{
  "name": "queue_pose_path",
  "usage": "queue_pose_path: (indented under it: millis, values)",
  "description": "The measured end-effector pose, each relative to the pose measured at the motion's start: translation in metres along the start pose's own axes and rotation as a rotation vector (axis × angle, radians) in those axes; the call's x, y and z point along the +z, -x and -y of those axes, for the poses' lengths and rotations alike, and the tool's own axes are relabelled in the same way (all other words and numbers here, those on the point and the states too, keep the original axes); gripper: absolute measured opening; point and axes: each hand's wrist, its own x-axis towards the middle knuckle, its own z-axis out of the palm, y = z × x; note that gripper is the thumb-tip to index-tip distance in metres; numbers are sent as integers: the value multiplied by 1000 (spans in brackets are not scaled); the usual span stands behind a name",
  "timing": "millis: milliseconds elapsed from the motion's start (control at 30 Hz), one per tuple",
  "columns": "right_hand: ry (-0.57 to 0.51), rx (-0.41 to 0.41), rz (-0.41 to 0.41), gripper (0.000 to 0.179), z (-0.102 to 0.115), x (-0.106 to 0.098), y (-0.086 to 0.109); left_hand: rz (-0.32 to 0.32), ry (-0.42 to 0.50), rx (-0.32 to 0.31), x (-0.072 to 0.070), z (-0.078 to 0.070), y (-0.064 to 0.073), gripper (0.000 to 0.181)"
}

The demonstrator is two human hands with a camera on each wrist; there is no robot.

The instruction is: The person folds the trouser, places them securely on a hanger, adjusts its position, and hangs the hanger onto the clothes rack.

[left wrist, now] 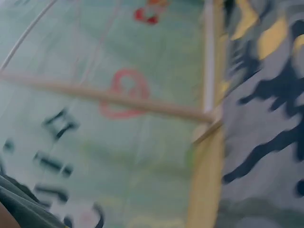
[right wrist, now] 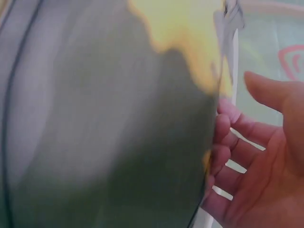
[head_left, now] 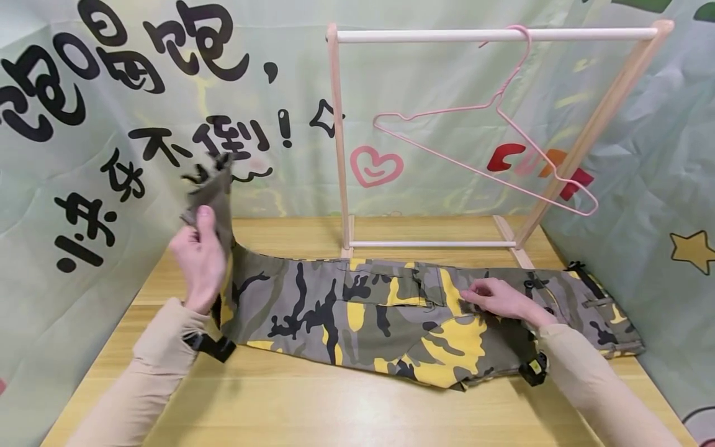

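Camouflage trousers (head_left: 313, 310) in grey, black and yellow lie folded lengthwise across the wooden table, waistband at the right. My left hand (head_left: 198, 261) grips the trousers near the leg end and holds that end raised, its frayed hem pointing up. In the left wrist view the camouflage cloth (left wrist: 266, 142) fills the right side, and most of that hand is out of frame. My right hand (head_left: 497, 299) rests at the upper part of the trousers, right of the pocket. In the right wrist view its fingertips (right wrist: 222, 126) touch the cloth edge, with the thumb held apart.
Behind the trousers stands a wooden rack (head_left: 337, 136) with a white top bar (head_left: 424, 36). A pink hanger (head_left: 447, 110) hangs tilted from the bar. Printed curtains (head_left: 279, 186) enclose the table (head_left: 335, 410) at the back and both sides.
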Motion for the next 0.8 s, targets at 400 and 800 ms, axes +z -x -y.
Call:
queue_pose_path:
  millis: [400,800]
  values:
    - [-427,-33,212,55,41,22,-16,829,-139,570,42,35,126,26]
    - [-440,-64,172,33,92,66,-45,1520,-501,585,40,59,119,52]
